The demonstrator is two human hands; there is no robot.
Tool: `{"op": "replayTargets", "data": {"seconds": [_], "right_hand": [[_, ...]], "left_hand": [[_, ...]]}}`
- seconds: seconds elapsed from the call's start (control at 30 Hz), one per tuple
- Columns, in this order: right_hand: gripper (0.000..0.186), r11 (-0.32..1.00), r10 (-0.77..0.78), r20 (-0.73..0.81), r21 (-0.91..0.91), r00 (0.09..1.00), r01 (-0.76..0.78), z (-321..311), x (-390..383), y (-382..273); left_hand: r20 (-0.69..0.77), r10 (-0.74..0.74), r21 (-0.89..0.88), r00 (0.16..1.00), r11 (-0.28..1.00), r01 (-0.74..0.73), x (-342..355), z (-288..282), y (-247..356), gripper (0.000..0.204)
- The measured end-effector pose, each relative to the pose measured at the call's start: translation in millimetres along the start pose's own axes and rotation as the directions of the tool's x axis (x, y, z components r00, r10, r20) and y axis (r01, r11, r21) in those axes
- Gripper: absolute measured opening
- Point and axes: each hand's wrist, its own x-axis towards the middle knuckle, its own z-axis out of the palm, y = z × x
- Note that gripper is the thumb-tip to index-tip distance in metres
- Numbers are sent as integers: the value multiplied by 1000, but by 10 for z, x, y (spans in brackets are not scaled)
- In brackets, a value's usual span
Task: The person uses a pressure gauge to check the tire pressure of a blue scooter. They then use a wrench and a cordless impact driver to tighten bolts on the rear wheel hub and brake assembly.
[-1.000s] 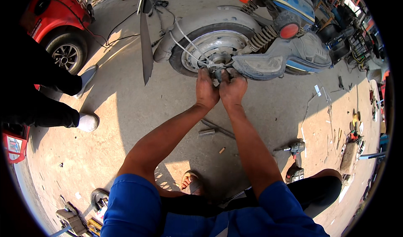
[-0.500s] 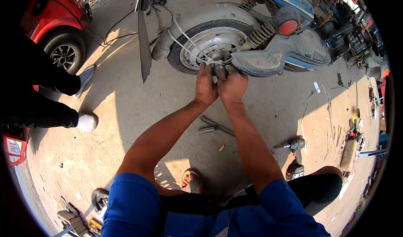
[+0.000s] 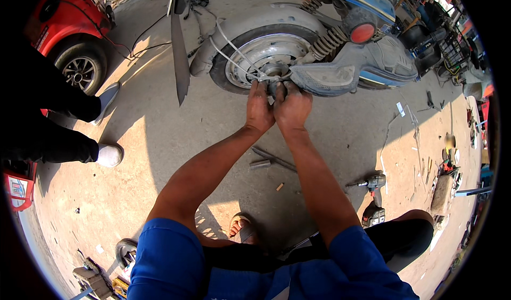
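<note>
A scooter wheel [image 3: 250, 52] with a silver rim and a black tyre lies ahead of me, under a grey fender [image 3: 255, 19]. Two pale cables [image 3: 232, 44] curve down to its hub. At the near side of the hub, my left hand [image 3: 259, 111] and my right hand [image 3: 293, 110] are side by side, fingers closed around a small dark part [image 3: 272, 89]. The fingers cover most of that part, so its kind does not show. Just right of the hub are a coil-spring shock absorber [image 3: 329, 43] and a grey footboard panel [image 3: 324, 79].
On the floor between my arms lie a metal bar [image 3: 274, 158] and a short metal tube [image 3: 260, 164]. A cordless power driver [image 3: 375, 183] lies by my right knee. A person in dark trousers [image 3: 58, 143] stands at left, near a red vehicle [image 3: 69, 13].
The scooter and my hands appear slightly farther left in the picture. Both hands keep the same grip at the hub.
</note>
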Motion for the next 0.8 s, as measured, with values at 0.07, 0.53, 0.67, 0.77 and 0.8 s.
{"op": "replayTargets", "data": {"seconds": [0.07, 0.53, 0.67, 0.77, 0.8], "right_hand": [[19, 999, 31, 48, 23, 998, -32, -25, 11, -8], [20, 998, 9, 45, 66, 999, -12, -9, 1, 22], [17, 997, -46, 12, 70, 999, 45, -32, 22, 16], [17, 999, -39, 21, 29, 999, 38, -14, 8, 32], [18, 999, -38, 21, 16, 999, 37, 0, -3, 40]], "left_hand": [[-6, 28, 7, 1000, 1000, -28, -4, 13, -34, 26], [51, -59, 8, 997, 998, 59, -8, -10, -16, 31], [53, -69, 44, 996, 997, 66, -1, -30, 17, 28], [50, -60, 55, 997, 997, 58, 5, -28, 24, 28], [54, -69, 49, 996, 997, 67, 5, -32, 27, 29]]}}
